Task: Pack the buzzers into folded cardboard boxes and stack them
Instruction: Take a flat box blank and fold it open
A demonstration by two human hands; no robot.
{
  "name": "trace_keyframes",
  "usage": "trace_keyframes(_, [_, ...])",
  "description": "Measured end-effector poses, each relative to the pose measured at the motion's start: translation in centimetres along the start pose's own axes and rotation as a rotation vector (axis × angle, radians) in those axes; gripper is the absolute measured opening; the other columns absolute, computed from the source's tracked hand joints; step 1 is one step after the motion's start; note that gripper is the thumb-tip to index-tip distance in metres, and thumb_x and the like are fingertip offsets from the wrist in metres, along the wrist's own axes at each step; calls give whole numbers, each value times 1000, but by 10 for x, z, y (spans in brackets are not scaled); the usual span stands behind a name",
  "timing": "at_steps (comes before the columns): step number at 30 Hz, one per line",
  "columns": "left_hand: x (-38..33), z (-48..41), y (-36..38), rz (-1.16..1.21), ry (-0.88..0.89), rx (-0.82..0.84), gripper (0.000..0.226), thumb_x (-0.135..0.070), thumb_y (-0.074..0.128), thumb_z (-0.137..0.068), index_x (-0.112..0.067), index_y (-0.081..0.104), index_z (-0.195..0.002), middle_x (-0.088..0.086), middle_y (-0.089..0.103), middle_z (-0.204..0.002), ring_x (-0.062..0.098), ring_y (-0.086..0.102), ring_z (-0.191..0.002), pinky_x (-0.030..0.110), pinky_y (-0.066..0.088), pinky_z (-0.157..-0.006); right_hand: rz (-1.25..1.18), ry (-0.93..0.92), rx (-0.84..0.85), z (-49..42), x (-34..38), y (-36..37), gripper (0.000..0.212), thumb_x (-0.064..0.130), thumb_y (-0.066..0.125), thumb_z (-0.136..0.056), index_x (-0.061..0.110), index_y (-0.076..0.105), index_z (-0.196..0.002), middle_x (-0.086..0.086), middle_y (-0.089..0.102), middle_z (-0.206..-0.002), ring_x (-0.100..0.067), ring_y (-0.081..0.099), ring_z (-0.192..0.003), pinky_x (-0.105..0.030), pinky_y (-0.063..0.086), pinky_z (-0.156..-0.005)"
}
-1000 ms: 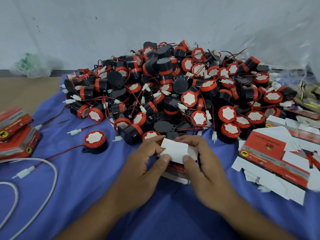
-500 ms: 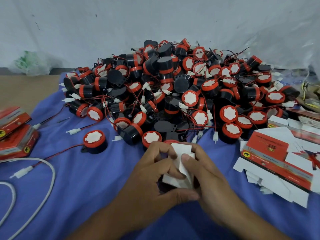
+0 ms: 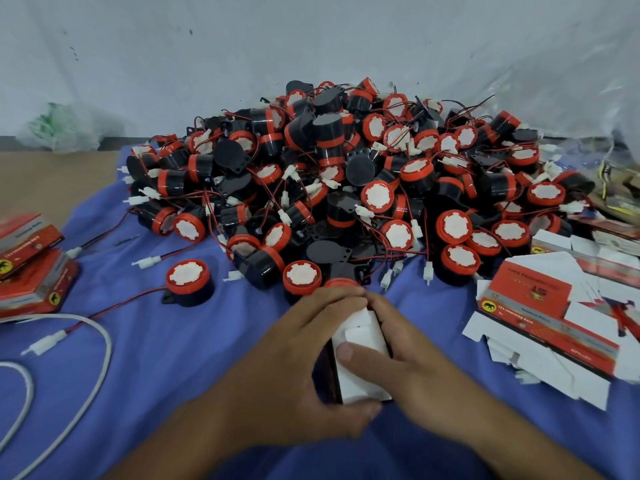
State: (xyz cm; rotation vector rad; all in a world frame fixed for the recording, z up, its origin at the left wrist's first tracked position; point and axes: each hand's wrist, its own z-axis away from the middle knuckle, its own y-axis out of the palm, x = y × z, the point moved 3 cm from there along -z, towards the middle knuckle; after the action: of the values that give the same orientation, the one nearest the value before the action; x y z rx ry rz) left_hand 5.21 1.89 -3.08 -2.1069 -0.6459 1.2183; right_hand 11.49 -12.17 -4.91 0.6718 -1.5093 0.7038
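A big heap of black and red buzzers (image 3: 346,174) with red wires covers the far half of the blue cloth. One single buzzer (image 3: 188,280) stands apart at the left front of the heap. I hold a small cardboard box (image 3: 360,372) in front of me, its white end flaps facing up. My left hand (image 3: 298,368) grips the box from the left and below. My right hand (image 3: 408,362) holds it from the right, with the thumb pressing on the white flap. What is inside the box is hidden.
Flat unfolded red and white box blanks (image 3: 554,317) lie stacked at the right. Two closed red boxes (image 3: 31,265) sit stacked at the left edge. A white cable (image 3: 86,348) curves over the blue cloth (image 3: 173,375) at lower left. A plastic bag (image 3: 55,126) lies by the wall.
The box has been turned so its white end faces up, and the flaps have been folded down. My right thumb has come onto the flap and both hands have closed tighter round the box.
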Motion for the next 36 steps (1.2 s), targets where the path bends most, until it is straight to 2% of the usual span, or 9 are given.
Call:
trace_keyframes(8, [0,3,5,-60,-25,-17,81,-53,73,-77,-18,46,-145,-13,45,-139,3,48,-127,17,44,-97,184,151,-7,8,6,-10,23,22,59,-100,40,65,-114,7,72,-112,-14,69,-102,-48,57,-88])
trace_keyframes(12, [-7,1,7,-120,-20,-17,81,-57,69,-76,-15,50,-142,-8,50,-136,4,54,-117,12,45,-90,245,167,-1,9,7,-12,25,16,56,-99,34,63,-113,7,71,-106,-12,68,-96,-36,58,-81])
trace_keyframes(14, [-8,1,7,-117,-11,-23,78,-55,70,-76,-15,51,-140,-7,52,-133,6,56,-114,15,46,-88,274,171,16,10,9,-14,27,13,55,-98,33,61,-114,10,71,-104,-8,67,-93,-27,54,-75])
trace_keyframes(16, [-8,1,8,-110,5,-33,77,-54,71,-76,-17,50,-140,-7,51,-132,7,55,-114,19,47,-87,291,170,31,11,9,-15,29,12,54,-98,33,61,-117,11,70,-107,-8,66,-96,-27,53,-77])
trace_keyframes(21, [-5,2,8,-82,15,-53,77,-54,73,-77,-26,43,-142,-11,48,-135,7,54,-118,22,47,-88,262,136,45,11,9,-14,40,23,50,-92,35,56,-130,9,67,-121,-14,63,-112,-47,52,-96])
trace_keyframes(27, [-2,4,7,-120,-4,-78,77,-57,70,-76,-17,50,-140,-11,48,-137,4,52,-120,16,45,-95,193,56,-3,10,4,-12,40,25,42,-95,53,57,-118,9,65,-120,-13,61,-111,-40,52,-96])
trace_keyframes(31, [0,5,6,-106,-26,-76,79,-58,69,-75,-19,47,-141,-15,47,-135,4,54,-114,17,48,-90,165,57,29,8,-6,-10,44,53,47,-90,71,41,-129,27,56,-132,6,51,-124,-19,44,-103])
trace_keyframes(34, [1,5,5,-83,-52,-67,80,-58,68,-74,-19,49,-142,-17,46,-133,2,53,-115,18,49,-89,72,101,-18,8,-17,-12,58,68,53,-82,68,35,-137,37,43,-144,9,38,-137,-34,31,-118])
trace_keyframes(36, [1,4,5,-71,-64,-66,80,-58,67,-74,-17,50,-141,-16,47,-132,2,53,-117,18,48,-90,-24,120,-25,8,-15,-8,57,74,57,-78,68,41,-133,35,46,-143,6,41,-136,-37,31,-118])
